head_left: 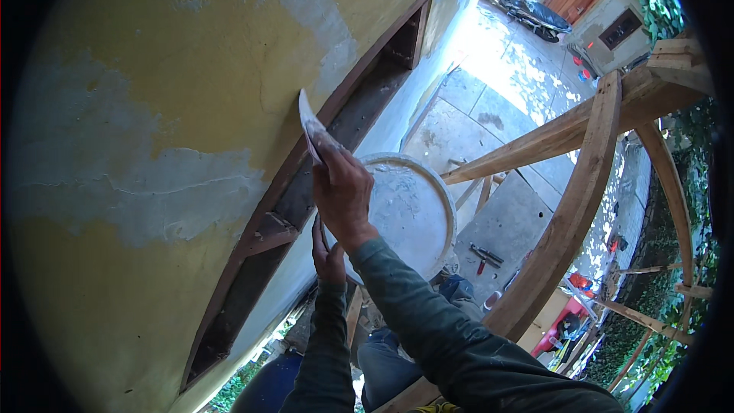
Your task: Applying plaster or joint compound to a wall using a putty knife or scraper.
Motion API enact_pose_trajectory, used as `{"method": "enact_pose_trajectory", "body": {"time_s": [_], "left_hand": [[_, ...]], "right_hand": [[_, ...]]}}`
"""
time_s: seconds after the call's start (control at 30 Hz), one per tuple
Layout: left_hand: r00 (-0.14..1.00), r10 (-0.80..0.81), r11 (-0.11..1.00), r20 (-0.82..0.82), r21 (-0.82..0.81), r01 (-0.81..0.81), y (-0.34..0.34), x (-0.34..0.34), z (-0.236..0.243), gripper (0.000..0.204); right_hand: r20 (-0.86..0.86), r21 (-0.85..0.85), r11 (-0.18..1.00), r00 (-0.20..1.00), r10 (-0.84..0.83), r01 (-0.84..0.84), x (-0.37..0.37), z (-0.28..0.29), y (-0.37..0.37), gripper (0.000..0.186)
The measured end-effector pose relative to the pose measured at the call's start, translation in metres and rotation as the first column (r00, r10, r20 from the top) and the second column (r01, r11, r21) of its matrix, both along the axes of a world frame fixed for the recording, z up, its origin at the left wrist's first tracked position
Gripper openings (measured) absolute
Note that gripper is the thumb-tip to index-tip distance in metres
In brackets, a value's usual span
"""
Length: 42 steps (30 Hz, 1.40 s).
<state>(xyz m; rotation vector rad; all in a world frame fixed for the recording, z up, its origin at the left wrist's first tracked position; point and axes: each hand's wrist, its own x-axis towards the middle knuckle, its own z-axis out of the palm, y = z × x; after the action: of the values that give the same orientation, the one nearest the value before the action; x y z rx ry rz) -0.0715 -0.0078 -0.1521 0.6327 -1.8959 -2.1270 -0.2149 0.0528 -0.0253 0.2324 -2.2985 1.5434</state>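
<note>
My right hand [343,193] is closed around a pale, flat scraper [308,118]. Its thin blade points up at the yellow wall [229,92], close to the upper edge of a dark wooden frame [306,172]; whether it touches the wall I cannot tell. Below, my left hand [329,261] grips the left rim of a round white lid [409,218], its fingers partly hidden behind my right hand and wrist. White filler smears cover the inside of the lid. Grey-white filler patches [145,191] spread over the yellow paint.
Curved-looking timber beams [585,222] cross on my right. Far below lies a paved floor [489,126] with small tools [485,258] on a slab. A motorcycle [531,11] is parked at the far top. A blue rounded container [267,382] shows at the lower left.
</note>
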Motion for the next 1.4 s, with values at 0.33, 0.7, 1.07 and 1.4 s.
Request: {"method": "enact_pose_trajectory", "body": {"time_s": [0.33, 0.7, 1.07, 1.4], "left_hand": [[0.998, -0.005, 1.0, 0.069, 0.03, 0.003, 0.024, 0.004, 0.028, 0.083], [0.999, 0.02, 0.995, 0.046, 0.1, -0.025, 0.014, 0.022, -0.002, 0.082], [0.998, -0.003, 0.999, 0.059, 0.033, 0.001, 0.019, 0.022, 0.015, 0.086], [0.994, -0.005, 1.0, 0.105, -0.016, 0.006, 0.023, 0.018, 0.015, 0.085]], "right_hand": [[0.082, -0.469, 0.87, 0.989, -0.126, 0.15, -0.075, 0.005, 0.034, 0.042], [-0.054, -0.307, 0.952, 0.998, -0.016, -0.001, -0.012, 0.032, -0.004, 0.039], [-0.018, -0.428, 0.891, 0.984, -0.175, 0.151, -0.087, 0.014, 0.047, 0.041], [-0.139, -0.08, 0.992, 0.985, -0.105, 0.095, -0.043, -0.01, 0.014, 0.043]]}}
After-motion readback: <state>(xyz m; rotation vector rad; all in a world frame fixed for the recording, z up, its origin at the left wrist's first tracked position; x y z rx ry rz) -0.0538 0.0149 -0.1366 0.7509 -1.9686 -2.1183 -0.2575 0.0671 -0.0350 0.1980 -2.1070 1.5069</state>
